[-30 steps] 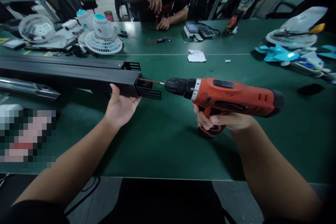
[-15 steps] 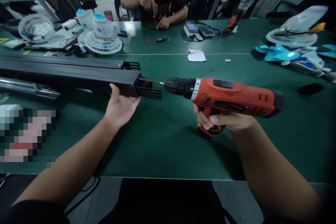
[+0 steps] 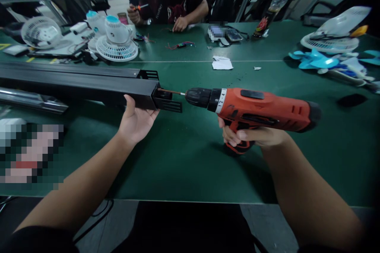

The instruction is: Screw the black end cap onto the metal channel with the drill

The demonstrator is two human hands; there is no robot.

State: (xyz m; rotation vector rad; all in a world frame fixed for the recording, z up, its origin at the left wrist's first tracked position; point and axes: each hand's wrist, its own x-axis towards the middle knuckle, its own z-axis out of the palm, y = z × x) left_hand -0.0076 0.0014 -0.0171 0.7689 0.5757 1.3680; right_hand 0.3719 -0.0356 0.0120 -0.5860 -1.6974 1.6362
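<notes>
A long black metal housing lies across the green table, running off to the left. My left hand cups its right end from below, thumb up against the near side. My right hand is closed round the grip of an orange and black cordless drill, held level. The drill's thin bit reaches into the black bracket at the housing's open end.
White fan grilles and fan motors sit at the back left. Blue fan blades and another fan base lie at the right. Paper scraps lie mid-table. A person in a black shirt works across the table. A silver tube lies at left.
My hands, the drill and the housing have stayed put. The person across the table has leaned back and swung one hand, holding a small tool, out to the left.
</notes>
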